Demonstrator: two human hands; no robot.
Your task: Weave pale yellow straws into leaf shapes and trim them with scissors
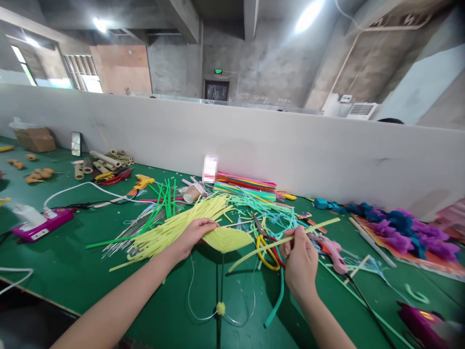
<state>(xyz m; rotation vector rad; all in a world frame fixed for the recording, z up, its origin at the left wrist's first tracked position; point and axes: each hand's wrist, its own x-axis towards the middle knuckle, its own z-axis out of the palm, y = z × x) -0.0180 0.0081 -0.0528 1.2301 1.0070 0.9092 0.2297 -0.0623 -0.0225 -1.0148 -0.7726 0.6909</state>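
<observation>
My left hand (199, 234) is closed on the left end of a pale yellow leaf-shaped piece (228, 240), formed of strips laid side by side. Below it runs a thin dark stem (222, 276) with a small yellow knot (220, 308) and clear looping wires. Between the fingertips of my right hand (301, 257) is a single yellow pipe cleaner (256, 253), slanting up to the right, apart from the leaf shape. Scissors (268, 251) with yellow and red handles lie between my hands. A heap of yellow pipe cleaners (170, 225) spreads beside my left hand.
A pink glue gun (334, 254) lies right of my right hand, its cord trailing forward. Purple and blue fluffy pieces (403, 230) sit far right. Behind are bundled coloured pipe cleaners (247, 183), a yellow glue gun (143, 182), bamboo pieces (109, 160) and a purple power strip (43, 225).
</observation>
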